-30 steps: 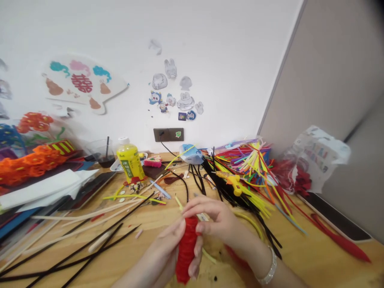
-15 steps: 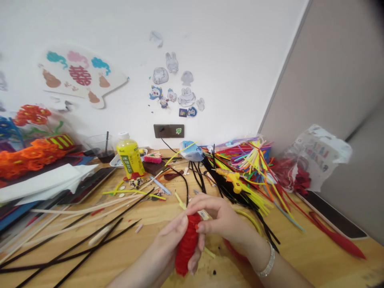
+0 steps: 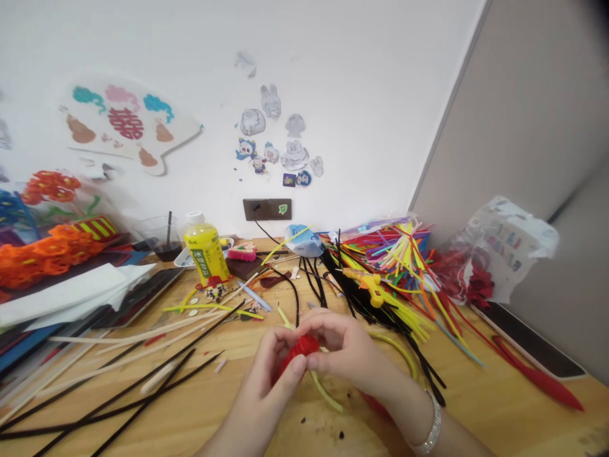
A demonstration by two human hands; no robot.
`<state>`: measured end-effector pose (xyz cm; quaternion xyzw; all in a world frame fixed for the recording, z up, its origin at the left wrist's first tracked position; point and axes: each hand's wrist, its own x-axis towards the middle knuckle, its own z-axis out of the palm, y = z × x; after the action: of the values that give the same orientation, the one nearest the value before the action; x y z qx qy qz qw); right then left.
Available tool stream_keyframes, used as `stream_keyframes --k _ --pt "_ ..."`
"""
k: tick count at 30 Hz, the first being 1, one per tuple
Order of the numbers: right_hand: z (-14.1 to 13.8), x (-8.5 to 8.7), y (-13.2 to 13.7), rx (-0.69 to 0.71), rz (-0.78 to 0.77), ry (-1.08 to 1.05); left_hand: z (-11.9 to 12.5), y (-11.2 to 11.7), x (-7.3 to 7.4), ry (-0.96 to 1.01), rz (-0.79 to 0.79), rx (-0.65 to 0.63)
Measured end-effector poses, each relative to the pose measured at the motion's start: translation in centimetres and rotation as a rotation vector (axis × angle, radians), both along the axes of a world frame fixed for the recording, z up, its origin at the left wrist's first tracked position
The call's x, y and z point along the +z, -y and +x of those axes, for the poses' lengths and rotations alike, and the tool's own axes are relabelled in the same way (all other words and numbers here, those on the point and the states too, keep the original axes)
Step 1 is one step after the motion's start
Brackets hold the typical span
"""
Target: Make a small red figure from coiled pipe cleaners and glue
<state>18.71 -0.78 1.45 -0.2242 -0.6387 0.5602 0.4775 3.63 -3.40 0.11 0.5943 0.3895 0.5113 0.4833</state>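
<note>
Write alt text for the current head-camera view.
Two bare hands, the left hand and the right hand, hold a fuzzy red piece above a cluttered wooden table. Long black stems lie to the left; a yellow glue gun and a multicoloured bundle of stems lie to the right. A yellow drink bottle stands upright toward the back.

Looked pretty bright and even on the white wall (image 3: 328,57) at 12 o'clock, dimmer on the grey partition (image 3: 528,127) between 2 and 3. Went black in the extreme corner at 2. Showed soft shadow under the fan-shaped board (image 3: 130,124) at 10, shade inside the left hand (image 3: 273,368) near 6. Blurred the white bag's (image 3: 516,238) lettering at 3, stretched the edges. Couldn't pin down the light source.
</note>
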Motion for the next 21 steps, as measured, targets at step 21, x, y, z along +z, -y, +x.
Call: stream_keyframes --k 21 --pt "0.3 1.0 0.8 -0.193 0.246 0.138 -1.3 0.5 1.7 -0.666 0.839 0.222"
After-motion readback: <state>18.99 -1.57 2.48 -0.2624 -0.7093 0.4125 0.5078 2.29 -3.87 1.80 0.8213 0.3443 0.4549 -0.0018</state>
